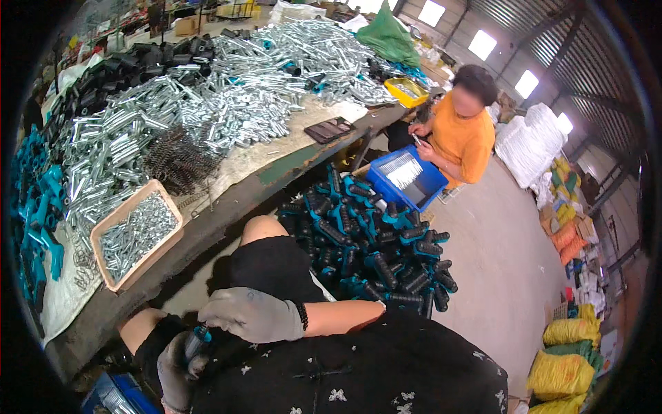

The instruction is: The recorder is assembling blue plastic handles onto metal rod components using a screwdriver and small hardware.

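Observation:
Both of my hands wear grey gloves and are low over my lap. My left hand [178, 366] is closed around a black-and-teal handle part [196, 339], gripping its dark end. My right hand [252, 315] lies just above it, fingers curled over the teal tip of the same part. A heap of matching black-and-teal handles [372, 241] lies on the floor to my right. On the workbench ahead stands a tan tray [105, 228] filled with small silver metal pieces.
The long workbench [227, 214] carries piles of shiny metal tubes [227, 96], dark springs [178, 160], black parts and teal parts at the left edge. A person in an orange shirt [460, 131] sits across by a blue bin [408, 181]. Yellow sacks [562, 366] stand at the right.

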`<state>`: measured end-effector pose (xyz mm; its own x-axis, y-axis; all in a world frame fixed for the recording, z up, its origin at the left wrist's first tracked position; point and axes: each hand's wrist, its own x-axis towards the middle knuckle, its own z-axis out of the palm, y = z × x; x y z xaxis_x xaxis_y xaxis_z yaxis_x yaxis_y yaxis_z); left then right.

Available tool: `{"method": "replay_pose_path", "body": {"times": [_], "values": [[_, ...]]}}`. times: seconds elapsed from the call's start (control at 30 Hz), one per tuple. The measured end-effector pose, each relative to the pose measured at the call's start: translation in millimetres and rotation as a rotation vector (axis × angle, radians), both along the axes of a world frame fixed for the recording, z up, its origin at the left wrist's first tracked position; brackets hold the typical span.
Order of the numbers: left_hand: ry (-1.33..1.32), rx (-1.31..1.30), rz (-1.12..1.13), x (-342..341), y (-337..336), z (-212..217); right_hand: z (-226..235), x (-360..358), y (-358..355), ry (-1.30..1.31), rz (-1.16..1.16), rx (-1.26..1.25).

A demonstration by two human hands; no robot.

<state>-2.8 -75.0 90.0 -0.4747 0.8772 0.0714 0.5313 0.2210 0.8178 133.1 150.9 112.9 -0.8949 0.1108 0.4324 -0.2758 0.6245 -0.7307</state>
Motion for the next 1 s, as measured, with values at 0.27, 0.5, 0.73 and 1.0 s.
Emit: {"method": "replay_pose_path", "body": {"times": [0.27, 0.5, 0.73, 1.0], "values": [[-0.358, 0.016, 0.033, 15.9, -5.1, -24.9, -10.3, 11.2, -8.9, 0.104, 0.167, 0.075], [-0.231, 0.088, 0.101, 19.6, -2.3, -31.2, -14.0, 11.8, -8.5, 0.115, 0.108, 0.104], [-0.197, 0.114, 0.083, 19.4, -3.5, -36.8, -14.3, 14.1, -9.6, 0.121, 0.084, 0.07], [-0.244, 0.102, 0.116, 23.2, -2.5, -35.8, -14.9, 15.1, -9.3, 0.142, 0.092, 0.103]]}}
